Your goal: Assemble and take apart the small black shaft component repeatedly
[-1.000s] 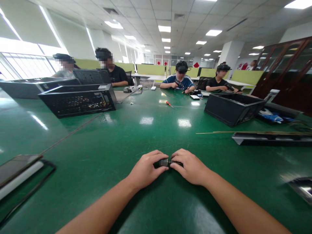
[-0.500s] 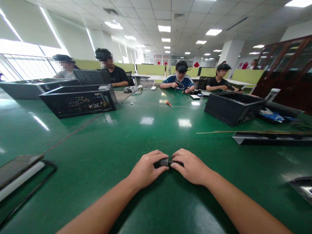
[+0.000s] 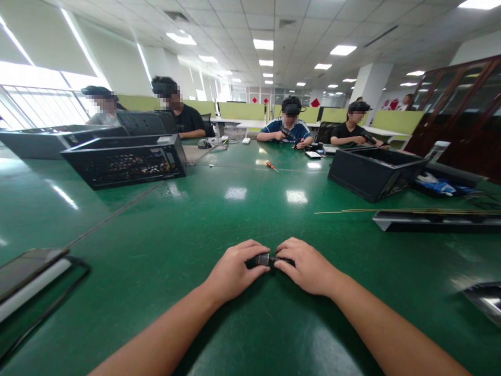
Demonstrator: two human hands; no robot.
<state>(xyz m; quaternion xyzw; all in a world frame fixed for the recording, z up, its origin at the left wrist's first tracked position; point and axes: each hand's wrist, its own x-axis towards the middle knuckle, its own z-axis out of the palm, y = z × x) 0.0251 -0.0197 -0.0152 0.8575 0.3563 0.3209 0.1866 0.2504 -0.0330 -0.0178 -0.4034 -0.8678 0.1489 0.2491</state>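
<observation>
Low over the green table, both hands are closed on one slim black cylindrical object. My left hand grips its thicker, barrel-like part, with the thumb below and the fingers above. My right hand pinches the thinner dark part on the other side. A narrow neck shows in the small gap between the two sets of fingertips. Much of the object is covered by the fingers, so I cannot tell its exact kind.
Black computer cases stand at left and right. A red screwdriver lies further back. At right is a long black metal rail with thin yellowish rods; at left, a phone-like slab. Several people sit across the table.
</observation>
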